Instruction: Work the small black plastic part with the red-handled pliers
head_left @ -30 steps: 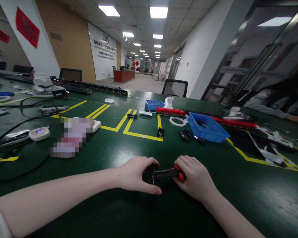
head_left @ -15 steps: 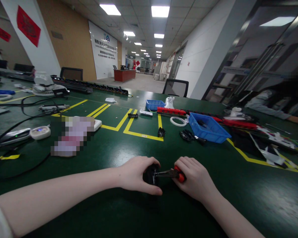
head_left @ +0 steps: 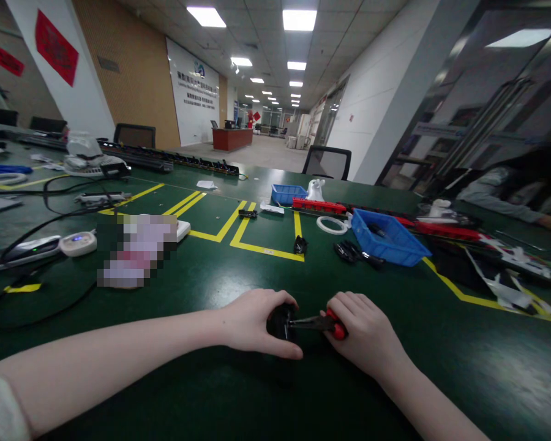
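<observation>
My left hand curls round a small black plastic part, its thumb stretched along the near side. Wrapped in my right hand are the red handles of needle-nose pliers. The pliers point left, and their narrow tips meet the black part. Whether the tips grip it or only touch it, I cannot tell. Both hands are just above the green table. Farther off, a black piece lies by the yellow tape corner, and several black parts lie beside a blue bin.
A smaller blue bin, a white ring and red strips lie beyond my hands. To the left are a blurred-out phone-like object, a white round device and black cables. A person's sleeve shows at the far right.
The whole view has shifted slightly to the right. My hands, the pliers and the black part keep nearly the same pose to one another.
</observation>
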